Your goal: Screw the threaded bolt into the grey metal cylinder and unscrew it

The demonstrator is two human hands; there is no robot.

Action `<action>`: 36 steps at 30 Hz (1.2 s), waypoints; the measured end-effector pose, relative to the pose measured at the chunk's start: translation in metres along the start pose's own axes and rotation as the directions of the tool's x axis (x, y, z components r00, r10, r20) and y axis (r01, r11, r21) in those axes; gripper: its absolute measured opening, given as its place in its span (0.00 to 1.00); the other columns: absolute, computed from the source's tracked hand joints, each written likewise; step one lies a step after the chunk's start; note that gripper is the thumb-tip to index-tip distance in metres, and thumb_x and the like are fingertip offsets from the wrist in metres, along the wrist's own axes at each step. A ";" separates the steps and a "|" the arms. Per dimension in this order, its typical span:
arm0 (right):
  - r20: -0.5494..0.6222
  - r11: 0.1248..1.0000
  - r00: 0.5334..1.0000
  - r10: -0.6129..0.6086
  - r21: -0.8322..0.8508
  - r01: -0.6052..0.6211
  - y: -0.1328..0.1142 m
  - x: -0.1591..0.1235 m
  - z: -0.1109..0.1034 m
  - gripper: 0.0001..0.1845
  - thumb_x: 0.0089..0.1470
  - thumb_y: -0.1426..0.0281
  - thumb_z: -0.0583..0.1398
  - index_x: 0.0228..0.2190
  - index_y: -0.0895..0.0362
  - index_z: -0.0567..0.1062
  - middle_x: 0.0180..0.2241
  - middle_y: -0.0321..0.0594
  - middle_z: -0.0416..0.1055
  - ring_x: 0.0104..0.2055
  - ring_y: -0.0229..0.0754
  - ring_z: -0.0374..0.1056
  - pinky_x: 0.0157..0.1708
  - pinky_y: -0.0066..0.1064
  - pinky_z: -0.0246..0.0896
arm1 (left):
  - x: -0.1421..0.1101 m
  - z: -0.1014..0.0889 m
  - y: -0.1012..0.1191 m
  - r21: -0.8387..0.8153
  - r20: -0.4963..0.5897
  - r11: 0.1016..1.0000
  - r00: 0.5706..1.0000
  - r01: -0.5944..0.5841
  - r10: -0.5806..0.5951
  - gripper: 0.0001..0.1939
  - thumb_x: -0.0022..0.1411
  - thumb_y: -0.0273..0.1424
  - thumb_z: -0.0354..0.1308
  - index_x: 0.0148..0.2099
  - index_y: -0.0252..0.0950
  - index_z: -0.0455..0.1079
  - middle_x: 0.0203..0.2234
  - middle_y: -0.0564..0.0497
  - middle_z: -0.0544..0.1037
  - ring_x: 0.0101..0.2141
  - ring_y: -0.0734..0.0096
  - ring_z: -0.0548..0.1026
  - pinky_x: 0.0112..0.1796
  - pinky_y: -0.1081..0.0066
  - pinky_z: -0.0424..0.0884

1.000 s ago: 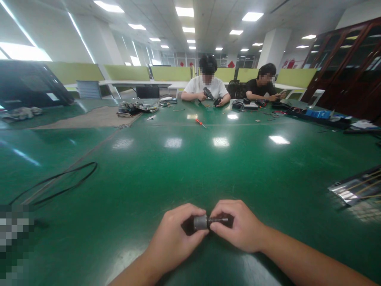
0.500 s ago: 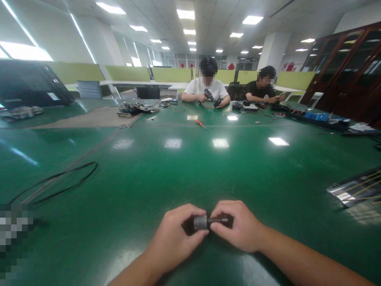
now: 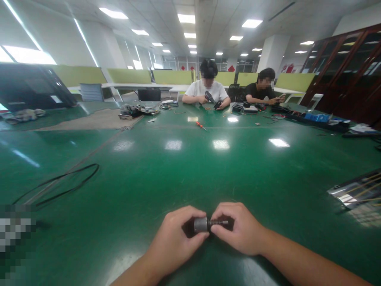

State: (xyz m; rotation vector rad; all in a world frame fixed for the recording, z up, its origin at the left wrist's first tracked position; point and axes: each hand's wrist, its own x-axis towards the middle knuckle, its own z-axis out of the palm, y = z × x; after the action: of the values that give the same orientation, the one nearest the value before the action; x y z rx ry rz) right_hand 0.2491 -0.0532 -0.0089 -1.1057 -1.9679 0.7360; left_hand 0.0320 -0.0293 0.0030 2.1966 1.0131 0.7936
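Observation:
Near the front of the green table, both hands hold a small grey metal cylinder with a thin ridged shaft [image 3: 201, 225]. My left hand [image 3: 175, 236] pinches the wide cylindrical end between thumb and fingers. At the other end, my right hand [image 3: 239, 226] has its thumb and index finger closed at the base of the shaft. The shaft points right, in front of the right palm, with a lighter tip. The piece lies roughly level; its exact kind is too small to make out.
A black cable loop [image 3: 74, 182] lies at left on the green table [image 3: 190, 174]. At right is a clear-and-dark tray with yellow rods [image 3: 354, 194]. Farther off lies a red screwdriver [image 3: 201, 125]. Across the table, one person [image 3: 206, 91] holds a power drill; another person [image 3: 262, 89] sits right.
The view has shifted very slightly. Both hands keep their grip on the grey cylinder and shaft, with hardly any visible movement.

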 end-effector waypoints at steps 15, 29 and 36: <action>-0.010 1.000 1.000 0.001 0.003 -0.001 0.002 0.000 0.001 0.01 0.52 0.71 0.64 0.30 0.56 0.77 0.26 0.35 0.73 0.28 0.39 0.69 0.31 0.28 0.60 | -0.001 0.000 -0.001 0.003 -0.004 1.000 1.000 -0.001 0.001 0.09 0.56 0.26 0.65 0.40 0.41 0.75 0.32 0.53 0.80 0.33 0.68 0.78 0.36 0.71 0.70; -0.033 0.999 0.999 0.006 0.032 -0.005 -0.002 -0.001 0.000 0.02 0.51 0.73 0.64 0.31 0.56 0.77 0.27 0.35 0.73 0.29 0.38 0.68 0.32 0.28 0.58 | 0.000 -0.002 0.002 0.017 -0.066 0.998 0.996 -0.056 0.057 0.11 0.55 0.27 0.66 0.41 0.41 0.74 0.32 0.54 0.80 0.32 0.69 0.78 0.35 0.72 0.71; -0.047 0.999 0.999 0.019 0.040 -0.017 0.000 -0.001 0.003 0.04 0.50 0.74 0.65 0.32 0.56 0.77 0.28 0.35 0.73 0.30 0.39 0.69 0.33 0.29 0.58 | -0.003 -0.002 -0.001 0.034 -0.083 0.997 0.994 -0.065 0.068 0.12 0.54 0.26 0.66 0.42 0.41 0.74 0.31 0.56 0.80 0.31 0.71 0.78 0.34 0.73 0.71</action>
State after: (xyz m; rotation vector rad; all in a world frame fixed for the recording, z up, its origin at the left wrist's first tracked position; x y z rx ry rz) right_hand 0.2473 -0.0538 -0.0108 -1.1086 -1.8984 0.7488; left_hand 0.0290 -0.0307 0.0029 2.2503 1.0034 0.9126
